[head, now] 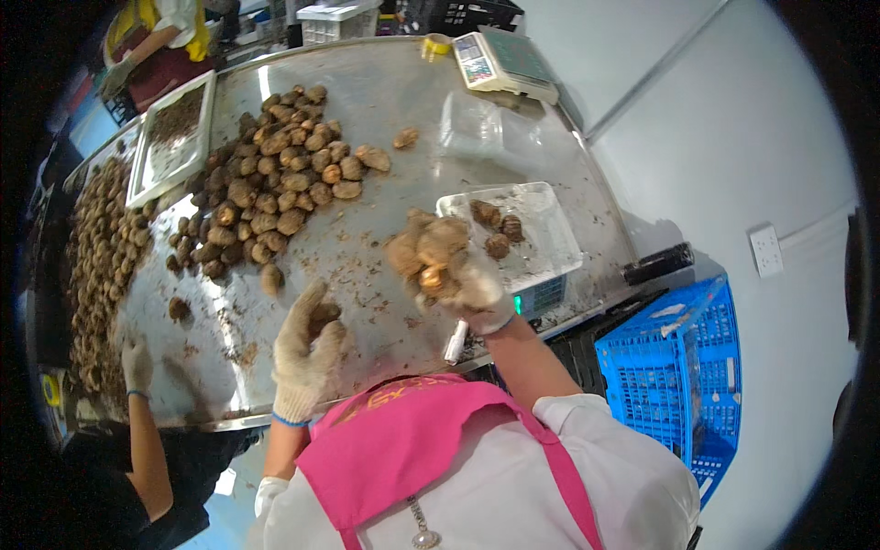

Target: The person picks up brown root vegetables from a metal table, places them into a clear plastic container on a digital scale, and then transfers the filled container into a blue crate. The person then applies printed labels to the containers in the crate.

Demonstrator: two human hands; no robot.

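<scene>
My left hand (302,364), in a white knit glove, is over the near part of the steel table, gripping a small brown taro corm (324,317) between thumb and fingers. Several taro corms (427,247) are bunched in my gloved right hand (485,292), blurred and raised beside a clear plastic tray (564,237). Inside that tray lie three dark taro corms (511,228). The tray rests on a weighing scale (543,295) whose green display is partly hidden by my right wrist. A large heap of taro corms (289,182) spreads beyond my left hand.
A second scale (505,65), yellow tape (436,45) and clear plastic containers (481,130) are on the far side. A white foam box (206,113) holds soil. Blue crates (653,371) stand right. At left, a co-worker's gloved hand (137,368) is near another taro pile (106,254).
</scene>
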